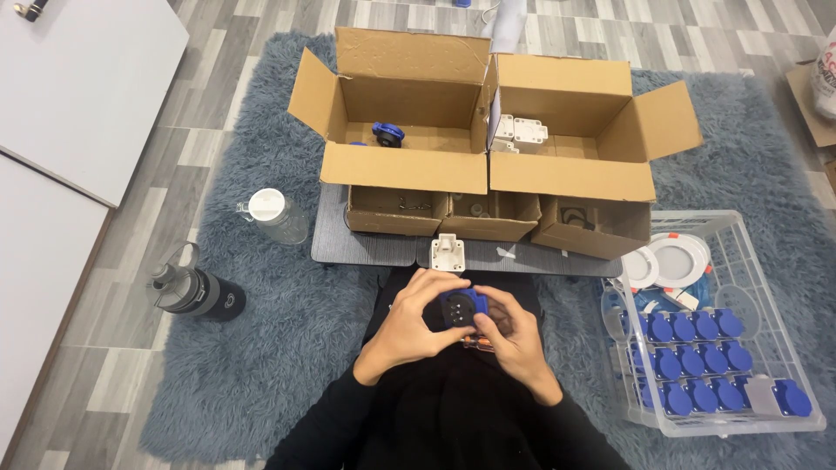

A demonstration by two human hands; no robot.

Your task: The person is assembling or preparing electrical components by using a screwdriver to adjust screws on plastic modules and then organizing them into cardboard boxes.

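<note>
Both my hands hold one small blue socket part (461, 309) with a dark round centre, just above my lap. My left hand (409, 324) wraps its left side, and my right hand (514, 335) grips its right and lower edge. Something small and orange peeks out under my right fingers. A white square socket base (448, 252) lies on the grey board (366, 248) just beyond my hands.
Two large open cardboard boxes (409, 170) (570, 178) stand on the board; the left holds a blue part (387, 133), the right white parts (521, 132). Three small boxes sit before them. A clear crate (740, 261) of several blue sockets is right. Two bottles (196, 292) (274, 216) stand left.
</note>
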